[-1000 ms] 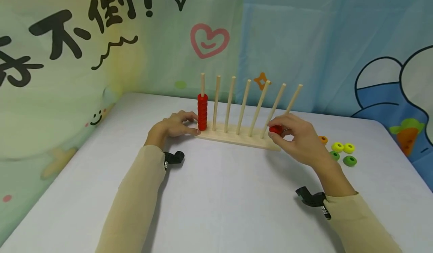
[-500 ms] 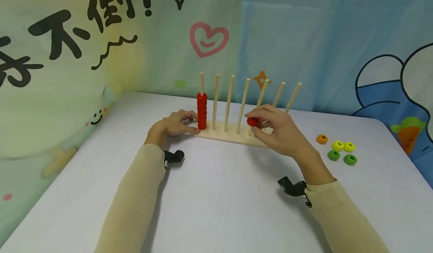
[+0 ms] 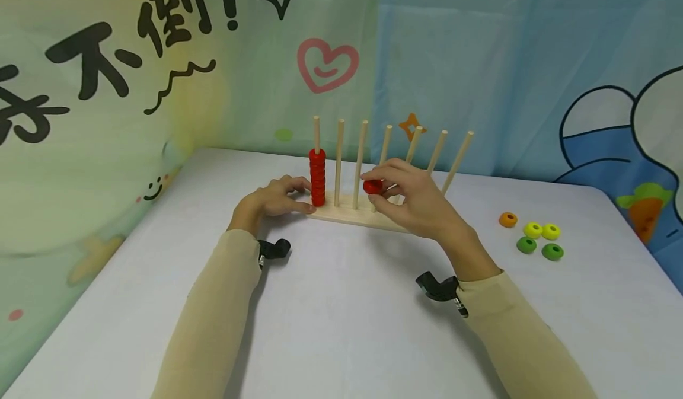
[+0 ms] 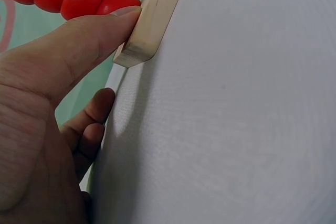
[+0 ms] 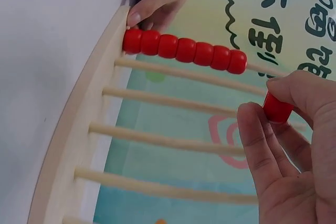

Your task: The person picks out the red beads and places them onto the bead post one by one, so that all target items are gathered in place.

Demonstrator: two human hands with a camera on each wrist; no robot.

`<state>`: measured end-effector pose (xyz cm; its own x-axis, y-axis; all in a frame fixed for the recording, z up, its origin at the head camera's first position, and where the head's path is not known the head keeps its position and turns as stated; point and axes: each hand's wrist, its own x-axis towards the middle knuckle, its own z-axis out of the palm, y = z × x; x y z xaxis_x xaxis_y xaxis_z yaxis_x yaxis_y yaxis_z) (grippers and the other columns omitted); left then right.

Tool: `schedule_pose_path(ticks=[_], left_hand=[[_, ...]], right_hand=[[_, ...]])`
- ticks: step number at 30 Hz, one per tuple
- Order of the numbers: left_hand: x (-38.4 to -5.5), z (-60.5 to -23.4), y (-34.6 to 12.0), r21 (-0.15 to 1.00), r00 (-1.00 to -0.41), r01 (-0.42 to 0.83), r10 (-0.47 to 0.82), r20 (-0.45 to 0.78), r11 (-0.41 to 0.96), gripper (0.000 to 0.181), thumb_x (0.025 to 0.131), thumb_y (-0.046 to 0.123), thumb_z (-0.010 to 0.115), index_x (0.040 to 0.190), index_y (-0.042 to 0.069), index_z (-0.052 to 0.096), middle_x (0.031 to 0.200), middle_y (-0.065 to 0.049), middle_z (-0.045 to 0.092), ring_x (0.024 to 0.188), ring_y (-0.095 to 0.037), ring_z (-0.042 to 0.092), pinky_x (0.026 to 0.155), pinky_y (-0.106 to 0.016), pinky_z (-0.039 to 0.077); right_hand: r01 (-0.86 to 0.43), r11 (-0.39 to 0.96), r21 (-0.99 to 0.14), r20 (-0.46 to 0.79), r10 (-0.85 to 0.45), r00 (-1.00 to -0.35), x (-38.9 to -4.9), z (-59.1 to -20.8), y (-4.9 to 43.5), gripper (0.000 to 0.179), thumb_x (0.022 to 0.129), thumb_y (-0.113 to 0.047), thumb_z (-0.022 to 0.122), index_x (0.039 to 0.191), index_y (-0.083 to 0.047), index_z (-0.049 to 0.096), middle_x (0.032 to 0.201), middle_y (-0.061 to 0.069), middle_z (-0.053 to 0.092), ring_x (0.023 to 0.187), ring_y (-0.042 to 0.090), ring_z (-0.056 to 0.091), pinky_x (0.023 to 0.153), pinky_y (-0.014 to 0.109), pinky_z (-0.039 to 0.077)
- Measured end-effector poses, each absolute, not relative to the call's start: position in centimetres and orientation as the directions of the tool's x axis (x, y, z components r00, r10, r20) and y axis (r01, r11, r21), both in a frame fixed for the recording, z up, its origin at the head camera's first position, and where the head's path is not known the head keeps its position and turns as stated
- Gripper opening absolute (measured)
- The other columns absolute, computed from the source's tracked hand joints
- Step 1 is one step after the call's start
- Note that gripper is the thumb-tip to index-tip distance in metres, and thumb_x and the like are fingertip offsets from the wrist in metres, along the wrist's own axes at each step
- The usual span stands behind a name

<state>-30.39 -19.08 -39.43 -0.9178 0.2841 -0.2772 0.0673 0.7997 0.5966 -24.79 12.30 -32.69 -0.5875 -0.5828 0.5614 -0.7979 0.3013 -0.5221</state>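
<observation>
A wooden peg rack (image 3: 354, 214) stands on the table, with several upright pegs along its base. Red beads (image 3: 318, 178) are stacked on its leftmost peg, and bare wood shows above them. At that end my left hand (image 3: 274, 197) holds the base; its thumb lies on the edge beside the lowest bead in the left wrist view, and its index finger reaches behind the stack. My right hand (image 3: 413, 196) pinches one red bead (image 5: 277, 108) between thumb and fingers. It is raised in front of the middle pegs, apart from the stack.
Right of the rack lie loose beads: an orange bead (image 3: 508, 219), two yellow beads (image 3: 551, 231) and two green beads (image 3: 552, 252). A printed cloth backdrop (image 3: 453, 43) hangs behind the white table (image 3: 331, 316).
My right hand has carried the red bead leftward, from the rack's right end to its middle pegs. The left hand has stayed at the left end of the base.
</observation>
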Motion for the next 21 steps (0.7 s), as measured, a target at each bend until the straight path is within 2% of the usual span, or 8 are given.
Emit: schedule_pose_path(ticks=[6, 15, 21], left_hand=[[-30.3, -39.4, -19.1, 0.594, -0.918, 0.061, 0.279, -0.281, 0.802, 0.046, 0.081, 0.052, 0.073, 0.122, 0.039, 0.057, 0.138, 0.002, 0.045, 0.13, -0.027, 0.033, 0.105, -0.064, 0.024], [-30.2, -39.3, -19.4, 0.587, -0.921, 0.061, 0.271, -0.278, 0.808, 0.045, 0.08, 0.055, 0.073, 0.12, 0.042, 0.058, 0.137, 0.003, 0.045, 0.129, -0.027, 0.034, 0.106, -0.065, 0.022], [-30.5, -39.6, -19.5, 0.583, -0.919, 0.079, 0.285, -0.272, 0.808, 0.044, 0.08, 0.058, 0.072, 0.119, 0.044, 0.058, 0.136, 0.004, 0.045, 0.128, -0.027, 0.034, 0.104, -0.063, 0.027]], right_hand=[[-0.778, 0.281, -0.563, 0.566, -0.555, -0.61, -24.9, -32.4, 10.6, 0.033, 0.088, -0.004, 0.072, 0.12, -0.012, 0.067, 0.114, 0.002, 0.062, 0.089, 0.016, 0.066, 0.079, 0.033, 0.057], [-0.798, 0.223, -0.559, 0.644, -0.49, -0.588, -23.3, -29.0, 7.0, 0.031, 0.086, 0.009, 0.067, 0.116, 0.006, 0.064, 0.111, 0.019, 0.06, 0.087, 0.029, 0.065, 0.075, 0.04, 0.058], [-0.79, 0.158, -0.593, 0.679, -0.431, -0.595, -23.4, -28.0, 5.1, 0.027, 0.087, 0.011, 0.065, 0.114, 0.008, 0.062, 0.106, 0.02, 0.059, 0.086, 0.03, 0.067, 0.074, 0.039, 0.058]])
